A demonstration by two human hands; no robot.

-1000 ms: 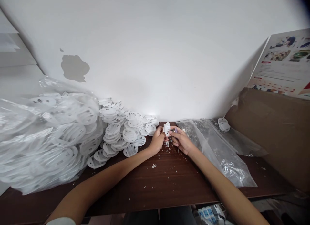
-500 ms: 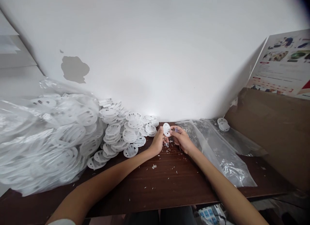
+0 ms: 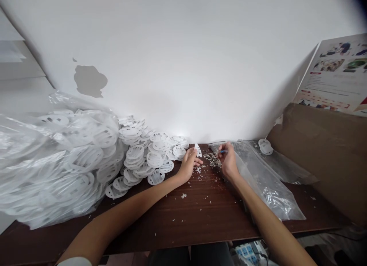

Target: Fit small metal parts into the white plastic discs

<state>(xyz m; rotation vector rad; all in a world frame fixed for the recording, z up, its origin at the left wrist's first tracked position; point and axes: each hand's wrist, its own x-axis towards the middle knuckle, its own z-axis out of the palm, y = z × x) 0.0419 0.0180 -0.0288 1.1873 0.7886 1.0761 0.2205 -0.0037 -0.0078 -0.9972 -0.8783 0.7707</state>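
Note:
My left hand (image 3: pixel 188 166) is closed on a white slotted plastic disc (image 3: pixel 198 150), which is turned partly edge-on toward me. In my right hand (image 3: pixel 228 161) is a thin screwdriver (image 3: pixel 223 151) with a blue handle. Its slim shaft points left toward the disc, and the tip stands a little apart from it. Below the shaft lies a small pile of tiny metal-looking parts (image 3: pixel 214 160). Small white scraps (image 3: pixel 198 169) are scattered on the dark wooden table (image 3: pixel 197 227) between my hands.
Loose white discs (image 3: pixel 155 159) are heaped at the left, beside a large clear bag (image 3: pixel 57 170) full of them. A flat plastic bag (image 3: pixel 266 189) lies at the right, with a few discs (image 3: pixel 265 146) behind it. A cardboard box (image 3: pixel 321 155) borders the right side. A power strip (image 3: pixel 248 253) sits below the table edge.
My right hand has moved right, away from the disc, and the screwdriver now points left. The disc in my left hand has turned from face-on to nearly edge-on. The small-parts pile is uncovered.

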